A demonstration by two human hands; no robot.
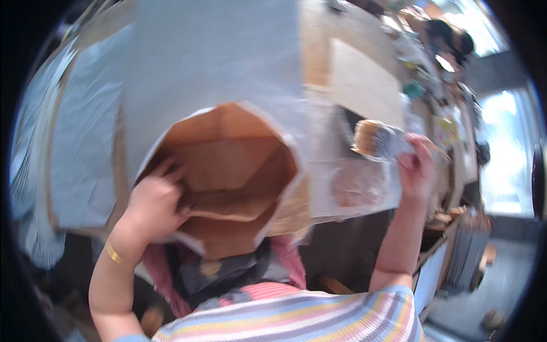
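Grey-faced brown cardboard box (228, 165), flaps partly pasted: left hand (156, 208) fingers spread inside; right hand (417, 166) beside it, clamped on glue-laden brush (376, 138), apparently mid-coating.

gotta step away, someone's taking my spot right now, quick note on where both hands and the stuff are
Left hand: reaching into the open mouth of the big paper bag, fingers against its brown inner fold.
Right hand: gripping a wide brush, bristles raised beside the bag.
Done: a wet-looking patch shows on the pale sheet under the brush.
Left: the bag's mouth is open and its bottom flaps are not closed.
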